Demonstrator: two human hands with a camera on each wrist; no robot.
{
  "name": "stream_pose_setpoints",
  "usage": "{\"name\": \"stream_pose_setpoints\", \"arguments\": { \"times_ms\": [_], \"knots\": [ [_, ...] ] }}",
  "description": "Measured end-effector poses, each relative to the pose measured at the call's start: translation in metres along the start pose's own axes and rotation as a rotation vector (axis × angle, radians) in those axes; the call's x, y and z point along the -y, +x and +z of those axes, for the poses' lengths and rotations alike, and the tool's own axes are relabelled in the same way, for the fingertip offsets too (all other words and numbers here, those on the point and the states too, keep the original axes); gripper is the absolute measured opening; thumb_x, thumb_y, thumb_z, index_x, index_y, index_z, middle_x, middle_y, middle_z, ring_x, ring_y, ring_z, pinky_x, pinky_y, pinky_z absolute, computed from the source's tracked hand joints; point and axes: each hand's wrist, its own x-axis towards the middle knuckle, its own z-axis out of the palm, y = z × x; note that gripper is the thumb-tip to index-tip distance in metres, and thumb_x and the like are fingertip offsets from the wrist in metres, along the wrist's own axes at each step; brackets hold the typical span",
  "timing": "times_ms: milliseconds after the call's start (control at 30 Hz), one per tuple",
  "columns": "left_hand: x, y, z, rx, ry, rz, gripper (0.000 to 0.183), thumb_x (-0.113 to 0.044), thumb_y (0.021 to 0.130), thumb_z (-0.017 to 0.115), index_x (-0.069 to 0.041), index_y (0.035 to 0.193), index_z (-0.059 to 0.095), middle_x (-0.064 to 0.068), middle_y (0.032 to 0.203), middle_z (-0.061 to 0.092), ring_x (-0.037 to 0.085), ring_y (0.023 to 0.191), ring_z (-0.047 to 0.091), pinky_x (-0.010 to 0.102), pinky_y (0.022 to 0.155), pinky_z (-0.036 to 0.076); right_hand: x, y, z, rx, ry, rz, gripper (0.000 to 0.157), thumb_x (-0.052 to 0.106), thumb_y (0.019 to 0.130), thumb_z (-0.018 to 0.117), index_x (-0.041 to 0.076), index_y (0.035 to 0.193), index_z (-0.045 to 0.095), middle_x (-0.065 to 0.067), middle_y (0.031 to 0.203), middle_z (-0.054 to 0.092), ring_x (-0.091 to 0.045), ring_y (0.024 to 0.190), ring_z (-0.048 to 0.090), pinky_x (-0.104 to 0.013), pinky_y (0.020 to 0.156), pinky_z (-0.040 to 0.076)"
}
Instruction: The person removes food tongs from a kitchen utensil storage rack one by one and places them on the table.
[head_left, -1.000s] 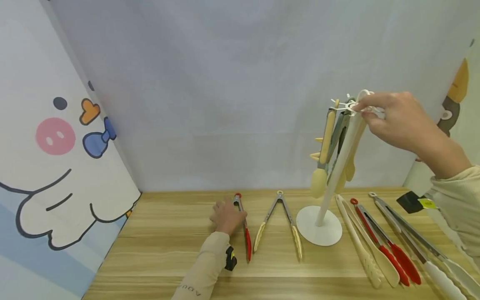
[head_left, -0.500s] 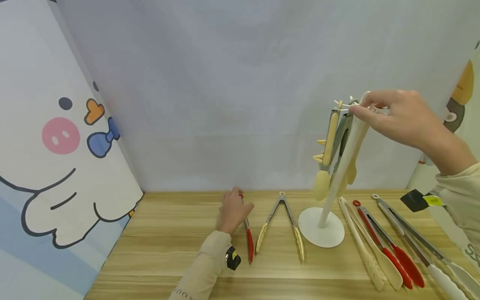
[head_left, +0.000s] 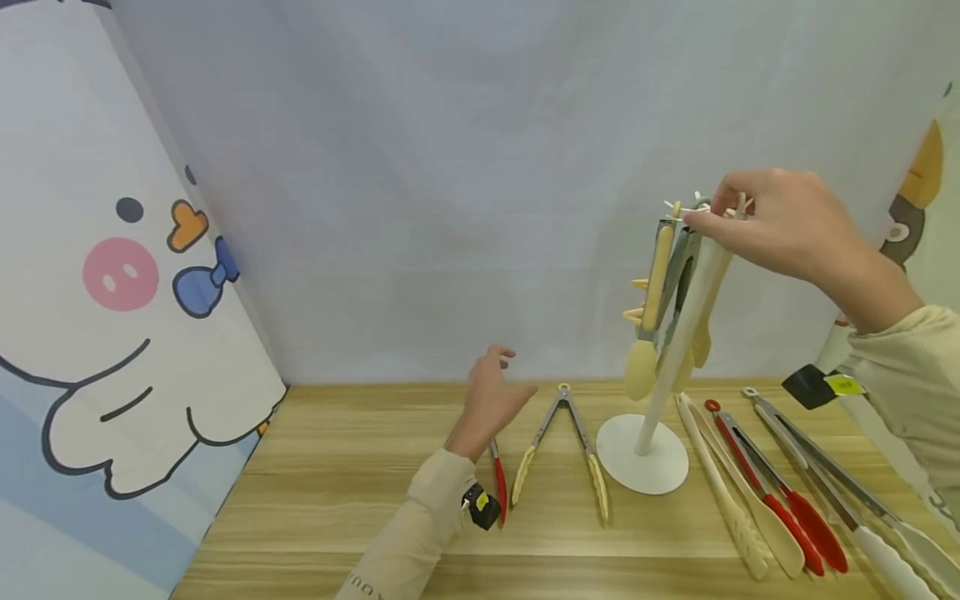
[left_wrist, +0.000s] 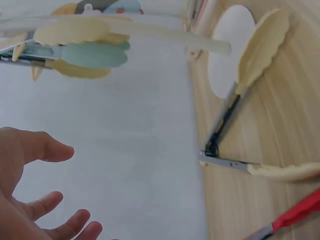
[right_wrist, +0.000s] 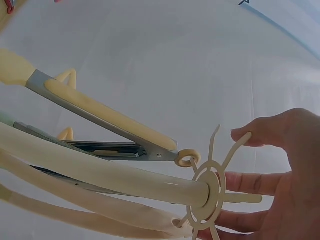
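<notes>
From my far-off seat, I saw the left hand (head_left: 491, 404) up in the air with its fingers apart, and it held nothing. Small red tongs (head_left: 500, 483) lay at its six o'clock on the wooden table (head_left: 322, 483), partly hidden behind the hand. Open yellow tongs (head_left: 540, 436) lay at its four o'clock. The right hand (head_left: 783, 221) gripped the top of a white rack (head_left: 677, 342) at its nine o'clock, with the thumb on one hook (right_wrist: 233, 151) and fingers behind the hook ring (right_wrist: 220, 212). Yellow-handled tongs (head_left: 658, 279) hung there, between eight and nine o'clock from that hand. Down at its six o'clock lay beige tongs (head_left: 722, 492), long red tongs (head_left: 763, 493) and white-tipped tongs (head_left: 827, 492). I saw letters (head_left: 366, 586) on the left sleeve (head_left: 412, 521), but they were cut off and too blurry to read. The black box (head_left: 808, 387) by the right wrist had a yellow label (head_left: 844, 384), and I couldn't read its tiny marks.
</notes>
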Motion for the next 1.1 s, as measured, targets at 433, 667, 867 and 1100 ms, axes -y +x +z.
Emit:
{"name": "stream_pose_setpoints", "arguments": {
  "times_ms": [433,667,867,1100],
  "knots": [
    [-0.033,-0.003,-0.001,0.029,-0.103,0.226,0.050,-0.032,0.086,0.068,-0.017,0.130,0.048,0.003,0.124,0.051,0.020,0.111,0.048,0.041,0.089,0.043,-0.001,0.001,-0.003,0.033,0.009,-0.064,0.028,0.025,0.089,0.046,0.008,0.105,0.062,-0.018,0.105,0.056,-0.033,0.090,0.049,-0.043,0.067,0.034],
    [-0.050,-0.003,0.003,0.078,-0.178,0.250,0.055,-0.041,0.084,0.069,-0.022,0.130,0.047,-0.003,0.125,0.049,0.017,0.114,0.047,0.040,0.088,0.044,-0.005,0.001,-0.005,0.051,0.002,-0.102,0.025,0.025,0.091,0.050,0.010,0.105,0.064,-0.017,0.100,0.058,-0.033,0.092,0.050,-0.044,0.067,0.035],
    [-0.062,0.000,0.011,0.099,-0.218,0.300,0.057,-0.041,0.083,0.070,-0.020,0.131,0.047,-0.002,0.126,0.049,0.015,0.113,0.046,0.040,0.090,0.043,-0.009,0.000,-0.006,0.062,0.002,-0.128,0.025,0.024,0.091,0.050,0.011,0.107,0.064,-0.015,0.100,0.058,-0.034,0.091,0.054,-0.043,0.067,0.038],
    [-0.071,-0.002,0.018,0.112,-0.242,0.293,0.059,-0.044,0.082,0.071,-0.023,0.131,0.046,-0.004,0.127,0.048,0.014,0.114,0.045,0.040,0.091,0.042,-0.010,-0.001,-0.007,0.117,0.008,-0.127,0.033,0.023,0.094,0.048,0.009,0.119,0.062,-0.022,0.112,0.059,-0.045,0.100,0.056,-0.055,0.077,0.043]
  ]
}}
